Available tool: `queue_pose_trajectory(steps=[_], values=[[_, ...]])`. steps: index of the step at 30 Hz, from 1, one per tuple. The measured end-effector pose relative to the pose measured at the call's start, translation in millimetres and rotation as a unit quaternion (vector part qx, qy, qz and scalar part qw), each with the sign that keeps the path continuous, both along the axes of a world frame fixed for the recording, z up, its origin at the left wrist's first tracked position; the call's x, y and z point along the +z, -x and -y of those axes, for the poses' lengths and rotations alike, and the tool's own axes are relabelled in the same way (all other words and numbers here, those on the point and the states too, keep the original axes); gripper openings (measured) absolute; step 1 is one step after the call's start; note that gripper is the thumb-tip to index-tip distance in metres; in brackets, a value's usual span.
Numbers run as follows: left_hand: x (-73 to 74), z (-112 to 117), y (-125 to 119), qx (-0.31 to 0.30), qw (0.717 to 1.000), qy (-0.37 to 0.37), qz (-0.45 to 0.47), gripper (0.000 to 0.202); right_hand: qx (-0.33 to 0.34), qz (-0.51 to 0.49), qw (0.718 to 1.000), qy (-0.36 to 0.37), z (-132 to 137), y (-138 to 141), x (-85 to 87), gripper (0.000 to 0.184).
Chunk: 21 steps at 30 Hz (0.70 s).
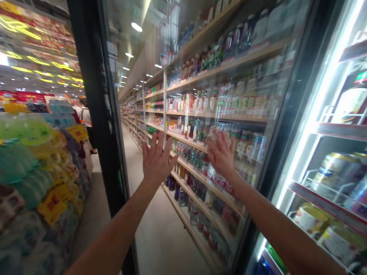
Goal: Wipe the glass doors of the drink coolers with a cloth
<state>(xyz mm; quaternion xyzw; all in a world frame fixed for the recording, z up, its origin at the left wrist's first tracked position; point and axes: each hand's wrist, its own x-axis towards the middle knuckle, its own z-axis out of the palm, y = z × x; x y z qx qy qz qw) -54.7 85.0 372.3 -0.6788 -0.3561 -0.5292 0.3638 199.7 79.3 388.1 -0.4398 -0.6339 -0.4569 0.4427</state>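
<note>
Step at the door: we judge that both our hands are at work on the glass cooler door (189,126), which stands ajar
Next push or pull: in our judgement, moving it would call for flat palms and even pressure, with fingers away from the black door frame (97,99)
Left hand (156,162): raised, fingers spread wide, palm toward the glass, holding nothing; the forearm rises from lower left
Right hand (222,152): at similar height, fingers parted but blurred, seemingly empty; the forearm comes from lower right
Palm contact: whether they touch the glass, we cannot tell
Door place: directly ahead of us, just beside the lit shelves with beverage cans (334,170)
</note>
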Motion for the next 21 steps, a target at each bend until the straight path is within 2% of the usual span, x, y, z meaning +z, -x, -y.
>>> queue_pose_trajectory(steps=[2, 3, 4, 5, 7, 9, 10, 12, 14, 15, 16, 17, 19, 20, 21], values=[[0.3, 0.7, -0.4, -0.02, 1.0, 0.023, 0.006, 0.067, -0.045, -0.187, 0.98, -0.042, -1.3, -16.7, 4.2, 0.046], [0.5, 1.2, -0.4, -0.026, 0.999, 0.033, 0.009, 0.066, -0.063, -0.254, 0.963, -0.059, -1.9, -21.3, 4.9, 0.049], [0.8, 1.8, -0.4, -0.03, 0.999, 0.041, 0.009, 0.066, -0.069, -0.277, 0.956, -0.064, -1.9, -21.7, 3.7, 0.05], [1.1, 2.5, -0.2, -0.03, 0.998, 0.046, 0.009, 0.066, -0.065, -0.253, 0.964, -0.053, -0.9, -18.2, 0.8, 0.05], [2.1, 3.7, 0.3, -0.023, 0.998, 0.051, 0.007, 0.067, -0.03, -0.102, 0.994, 0.012, 3.5, -6.4, -7.5, 0.044], [3.2, 4.6, 0.4, -0.021, 0.998, 0.056, 0.009, 0.067, 0.004, 0.049, 0.996, 0.081, 8.4, -1.8, -12.0, 0.039], [3.7, 5.0, 0.3, -0.023, 0.998, 0.061, 0.011, 0.067, 0.004, 0.06, 0.994, 0.089, 9.6, -5.2, -11.0, 0.038], [4.4, 5.5, -0.5, -0.028, 0.997, 0.069, 0.014, 0.066, -0.03, -0.057, 0.997, 0.042, 8.0, -19.3, -3.0, 0.043], [4.8, 5.9, -1.2, -0.031, 0.997, 0.074, 0.016, 0.066, -0.073, -0.222, 0.972, -0.032, 2.5, -29.6, 6.1, 0.053], [5.0, 6.1, -1.4, -0.032, 0.996, 0.076, 0.017, 0.066, -0.083, -0.263, 0.96, -0.055, 0.0, -29.5, 8.2, 0.055], [5.1, 6.3, -1.5, -0.033, 0.996, 0.078, 0.019, 0.066, -0.081, -0.26, 0.961, -0.058, -1.7, -25.7, 7.9, 0.056], [5.2, 6.4, -1.5, -0.034, 0.996, 0.079, 0.022, 0.065, -0.067, -0.212, 0.974, -0.04, -2.3, -19.5, 5.3, 0.053], [5.4, 6.4, -1.2, -0.035, 0.996, 0.079, 0.023, 0.065, -0.023, -0.046, 0.998, 0.024, -0.8, -8.0, -3.0, 0.045], [5.3, 6.2, -1.0, -0.033, 0.996, 0.076, 0.022, 0.065, -0.004, 0.031, 0.998, 0.055, 0.4, -6.3, -6.3, 0.041], [5.2, 5.9, -0.9, -0.029, 0.997, 0.071, 0.019, 0.065, 0.001, 0.067, 0.995, 0.071, 1.4, -8.3, -7.6, 0.04]])
